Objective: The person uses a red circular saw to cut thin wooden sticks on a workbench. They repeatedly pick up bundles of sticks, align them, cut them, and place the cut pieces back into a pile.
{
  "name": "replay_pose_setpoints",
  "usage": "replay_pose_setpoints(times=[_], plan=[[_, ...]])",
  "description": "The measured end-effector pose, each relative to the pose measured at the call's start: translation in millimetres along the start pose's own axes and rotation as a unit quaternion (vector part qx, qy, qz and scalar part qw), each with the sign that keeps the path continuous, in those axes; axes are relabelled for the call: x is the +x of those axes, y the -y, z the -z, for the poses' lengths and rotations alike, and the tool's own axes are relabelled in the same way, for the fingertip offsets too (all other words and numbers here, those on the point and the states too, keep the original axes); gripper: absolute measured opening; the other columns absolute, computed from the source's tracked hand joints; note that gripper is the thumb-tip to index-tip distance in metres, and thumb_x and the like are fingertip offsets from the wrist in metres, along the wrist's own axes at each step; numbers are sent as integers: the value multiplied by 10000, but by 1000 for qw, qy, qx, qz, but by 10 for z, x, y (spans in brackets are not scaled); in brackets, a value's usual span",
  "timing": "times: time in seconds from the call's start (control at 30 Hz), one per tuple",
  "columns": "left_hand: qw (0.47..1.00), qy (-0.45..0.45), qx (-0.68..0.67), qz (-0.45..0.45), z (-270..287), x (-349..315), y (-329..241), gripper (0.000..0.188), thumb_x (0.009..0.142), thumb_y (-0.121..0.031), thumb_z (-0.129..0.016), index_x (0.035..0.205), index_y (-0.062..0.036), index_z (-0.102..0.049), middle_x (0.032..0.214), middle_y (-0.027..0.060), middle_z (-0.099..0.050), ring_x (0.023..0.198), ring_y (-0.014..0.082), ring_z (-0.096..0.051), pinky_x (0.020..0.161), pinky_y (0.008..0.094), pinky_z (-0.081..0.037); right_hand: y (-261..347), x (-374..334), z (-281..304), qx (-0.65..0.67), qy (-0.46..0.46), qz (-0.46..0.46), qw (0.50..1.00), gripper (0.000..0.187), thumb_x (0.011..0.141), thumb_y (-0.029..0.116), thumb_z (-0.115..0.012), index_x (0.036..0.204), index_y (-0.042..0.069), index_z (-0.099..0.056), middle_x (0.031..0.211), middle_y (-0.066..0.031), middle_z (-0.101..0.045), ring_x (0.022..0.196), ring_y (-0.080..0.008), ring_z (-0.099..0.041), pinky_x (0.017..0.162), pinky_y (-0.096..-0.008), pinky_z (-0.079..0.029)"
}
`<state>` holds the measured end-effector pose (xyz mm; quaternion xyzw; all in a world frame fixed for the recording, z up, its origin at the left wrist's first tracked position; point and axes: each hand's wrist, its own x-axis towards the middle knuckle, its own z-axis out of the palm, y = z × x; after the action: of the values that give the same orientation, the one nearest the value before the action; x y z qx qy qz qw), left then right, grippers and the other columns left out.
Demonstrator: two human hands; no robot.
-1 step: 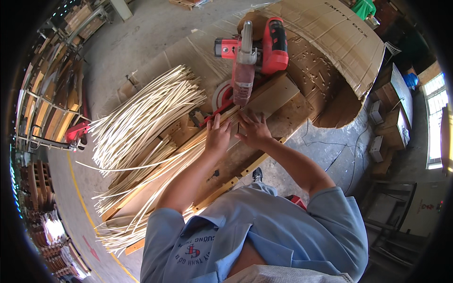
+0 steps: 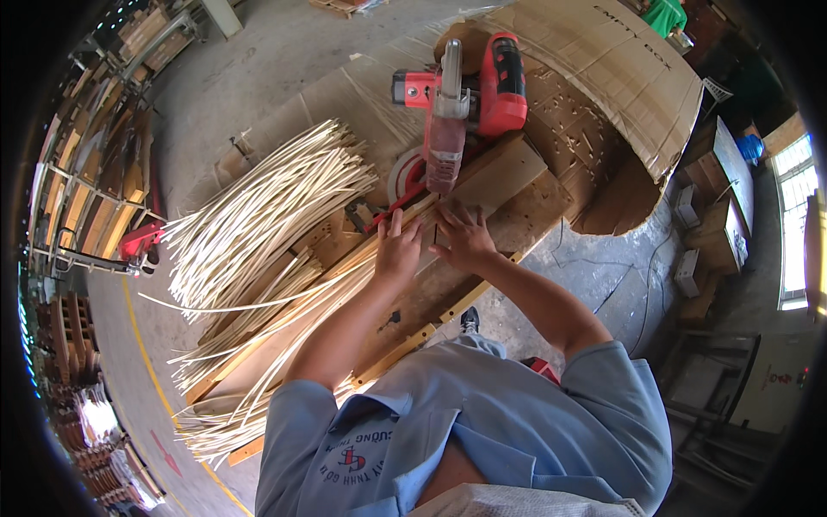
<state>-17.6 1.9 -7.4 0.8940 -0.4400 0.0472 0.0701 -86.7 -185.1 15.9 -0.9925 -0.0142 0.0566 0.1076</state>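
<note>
My left hand [image 2: 399,256] is closed over a bundle of long, thin, pale cane strips [image 2: 340,274], its fingers pressed along the fence of a red mitre saw [image 2: 444,159]. Just right of it, my right hand [image 2: 465,239] lies with fingers spread and thumb stretched toward the left hand, its fingertips by the strips' ends just below the saw's blade guard. Whether those fingertips touch the strips is hard to make out. The saw head stands directly above and ahead of both hands. The strips run back from my left hand toward the lower left, under my left forearm.
A large pile of pale strips [image 2: 267,211] lies left of the saw on the wooden bench [image 2: 508,202]. An opened cardboard box [image 2: 620,73] with scraps stands at the far right. Dark cables [image 2: 633,265] trail on the floor at right. A rack of wooden parts [image 2: 103,185] stands left.
</note>
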Motion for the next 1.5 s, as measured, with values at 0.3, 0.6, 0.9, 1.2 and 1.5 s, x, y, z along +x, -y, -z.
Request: replay_pose_setpoints(times=[0.3,0.6,0.9,1.2,1.5], plan=[[1000,26,2,12,113,99,0,435,969,-146,-526,1374,-77,-667,1546,25,-538,1504,386,-341,1169,623,-307,-22,38,40,-16,-4,-4,1000,837,970,587,-605,1607,97,-371,1698,-62,-296,1590,-361,-189,1223,-712,-173],[999,23,-22,29,208,114,-13,437,961,-155,-542,1372,-74,-668,1538,25,-549,1490,385,-367,1144,630,-339,-56,45,-19,25,-65,12,998,735,953,510,-657,1528,92,-469,1678,-66,-312,1582,-356,-184,1221,-703,-166],[1000,-3,-11,15,82,58,23,428,952,-107,-538,1360,-77,-664,1517,45,-569,1484,411,-385,1147,647,-351,-624,278,1704,493,-445,-160,730,422,1071,304,-543,740,54,-616,661,-22,-577,598,-119,-539,547,-319,-427],[998,-58,-7,-19,83,103,30,349,976,-90,-552,1268,-81,-742,1409,21,-678,1381,429,-462,1157,592,-331,-247,1061,3332,198,-146,-227,942,330,906,314,-577,969,79,-799,1032,-128,-785,892,-319,-763,740,-444,-597],[997,-37,-28,-68,81,388,-283,373,1028,-115,-514,1357,-56,-679,1445,56,-643,1427,406,-405,1156,564,-336,-1017,1229,3188,24,-205,-209,956,377,842,197,-561,1097,31,-785,1199,-205,-745,1092,-381,-724,902,-445,-565]])
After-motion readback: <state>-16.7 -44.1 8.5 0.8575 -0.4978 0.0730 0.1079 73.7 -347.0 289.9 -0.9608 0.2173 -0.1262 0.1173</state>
